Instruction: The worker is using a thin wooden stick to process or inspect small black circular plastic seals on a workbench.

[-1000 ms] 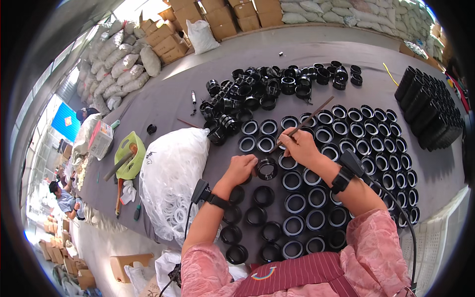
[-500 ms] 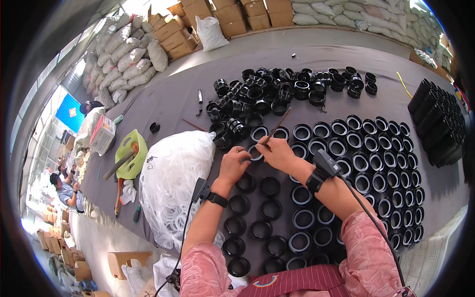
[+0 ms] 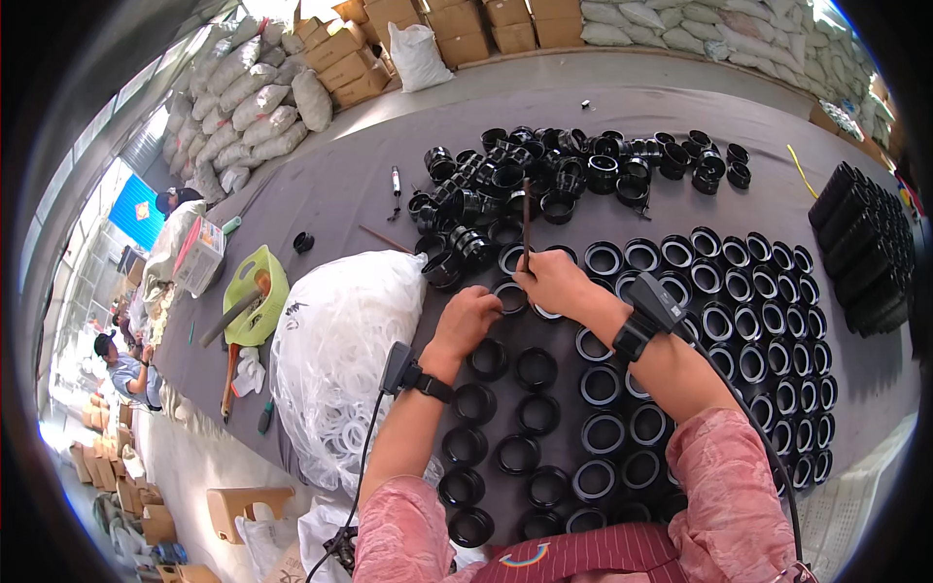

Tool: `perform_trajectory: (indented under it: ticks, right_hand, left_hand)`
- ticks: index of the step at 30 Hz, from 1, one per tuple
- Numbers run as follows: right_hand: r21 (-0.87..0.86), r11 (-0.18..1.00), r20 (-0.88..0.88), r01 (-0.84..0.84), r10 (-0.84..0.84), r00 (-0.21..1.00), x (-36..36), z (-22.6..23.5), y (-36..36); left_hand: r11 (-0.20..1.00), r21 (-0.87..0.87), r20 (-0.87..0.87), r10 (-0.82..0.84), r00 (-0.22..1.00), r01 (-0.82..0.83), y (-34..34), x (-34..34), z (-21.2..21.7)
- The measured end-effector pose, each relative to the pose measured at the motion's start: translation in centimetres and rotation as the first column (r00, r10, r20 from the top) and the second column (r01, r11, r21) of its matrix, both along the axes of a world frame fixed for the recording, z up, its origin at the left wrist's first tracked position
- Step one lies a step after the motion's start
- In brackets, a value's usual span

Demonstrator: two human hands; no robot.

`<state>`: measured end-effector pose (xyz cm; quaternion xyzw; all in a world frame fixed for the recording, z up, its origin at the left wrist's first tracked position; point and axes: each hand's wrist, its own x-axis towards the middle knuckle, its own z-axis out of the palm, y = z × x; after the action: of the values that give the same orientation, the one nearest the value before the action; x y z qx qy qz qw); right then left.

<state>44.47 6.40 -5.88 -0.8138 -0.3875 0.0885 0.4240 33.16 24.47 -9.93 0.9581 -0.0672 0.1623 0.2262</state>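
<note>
My right hand (image 3: 554, 282) grips a thin brown stick (image 3: 526, 219) held upright, its lower end at a black plastic ring (image 3: 509, 296) standing on the dark table (image 3: 330, 194). My left hand (image 3: 468, 319) rests on that same ring's near side, steadying it. Rows of black rings (image 3: 739, 321) with pale inner bands stand to the right of my hands. Plain black rings (image 3: 515, 408) lie in rows below them. Both wrists carry black strapped devices with cables.
A clear bag of white rings (image 3: 340, 340) lies left of my left hand. A loose heap of black fittings (image 3: 544, 175) sits beyond. Stacked black parts (image 3: 865, 253) stand at far right. A green bowl with tools (image 3: 255, 296) is at left. People sit far left.
Both hands have moved up the table from a nearer ring to one closer to the heap. The stick now stands more upright.
</note>
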Motion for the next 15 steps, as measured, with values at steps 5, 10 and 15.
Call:
perform_trajectory:
  ticks: [5,10,15]
  right_hand:
    - [0.159,0.987,0.180,0.037,-0.066,0.981,0.2,-2.1,1.7]
    - [0.230,0.973,0.013,0.013,-0.017,1.000,-1.2,-3.0,2.9]
    - [0.228,0.972,-0.226,0.055,-0.002,0.974,-1.1,-2.5,1.3]
  left_hand:
    - [1.000,0.028,-0.028,-0.003,1.000,0.004,0.2,0.1,-0.3]
    - [1.000,-0.012,0.025,0.018,1.000,-0.018,0.1,0.1,-0.3]
    - [1.000,-0.013,0.050,0.017,0.999,-0.017,0.3,-0.1,-0.8]
